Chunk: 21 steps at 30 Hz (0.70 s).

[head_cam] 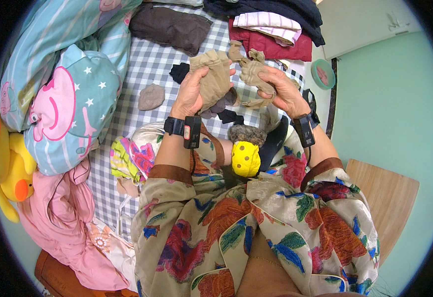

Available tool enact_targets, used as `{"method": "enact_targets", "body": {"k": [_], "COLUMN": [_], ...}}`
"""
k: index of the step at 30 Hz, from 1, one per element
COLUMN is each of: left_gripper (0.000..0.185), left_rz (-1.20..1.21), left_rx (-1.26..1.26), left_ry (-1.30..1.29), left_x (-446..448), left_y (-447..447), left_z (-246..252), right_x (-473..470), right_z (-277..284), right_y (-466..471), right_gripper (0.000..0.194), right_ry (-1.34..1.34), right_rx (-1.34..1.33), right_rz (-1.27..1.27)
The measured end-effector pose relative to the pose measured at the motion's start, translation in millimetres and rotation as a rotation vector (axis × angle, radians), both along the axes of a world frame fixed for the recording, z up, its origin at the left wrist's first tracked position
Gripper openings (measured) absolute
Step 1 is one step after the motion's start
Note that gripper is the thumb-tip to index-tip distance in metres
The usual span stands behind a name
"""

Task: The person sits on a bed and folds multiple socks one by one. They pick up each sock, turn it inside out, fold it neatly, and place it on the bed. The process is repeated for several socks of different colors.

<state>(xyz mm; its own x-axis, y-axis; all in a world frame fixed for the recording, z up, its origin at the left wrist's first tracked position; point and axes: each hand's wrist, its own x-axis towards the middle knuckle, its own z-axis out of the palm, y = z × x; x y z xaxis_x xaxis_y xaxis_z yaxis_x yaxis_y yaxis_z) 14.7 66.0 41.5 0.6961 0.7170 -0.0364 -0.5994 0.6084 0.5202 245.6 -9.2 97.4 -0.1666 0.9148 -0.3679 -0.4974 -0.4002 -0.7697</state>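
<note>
My left hand [191,92] grips a tan nylon stocking or sock [213,76], spread fairly flat with its cuff at the top. Pinched between the thumb and fingers of my right hand [284,91] is a crumpled tan stocking [253,76]. The two pieces are apart at the top; whether they join lower down is hard to tell. Beneath them on the checkered bed sheet [147,74] are dark grey socks [222,102] and a black sock [229,117]. A rolled greyish-beige sock [152,97] lies left of my left hand, near another black sock [179,72].
Folded dark trousers [170,28], a red garment [272,46] and a striped cloth [268,26] lie at the far side. A bundled teal quilt [94,74] and yellow plush toys [14,174] are left. Near my lap sits a yellow dotted bundle [246,159]. A green bowl [323,74] stands right.
</note>
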Motion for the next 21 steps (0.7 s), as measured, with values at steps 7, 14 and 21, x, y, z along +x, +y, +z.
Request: {"method": "enact_targets", "body": {"k": [7,14,21], "left_gripper": [0.046,0.062,0.066], "left_rz": [0.004,-0.04,-0.027], "left_rx": [-0.146,-0.011,0.05], "left_ry": [-0.037,-0.041,-0.019], "left_x": [5.3,4.2,5.8], "left_y": [-3.5,-3.7,-5.9], "left_z": [2.0,-2.4,-1.0], "right_x": [5.0,4.7,8.6], "right_z": [-9.2,-16.1,-29.4], "right_y": [-10.1,-13.4,-14.6], "right_gripper": [0.034,0.04,0.043], "right_ry": [0.189,0.111,0.166], "right_rx": [0.081,0.069,0.047], "right_rz": [-0.095,-0.15,-0.196]}}
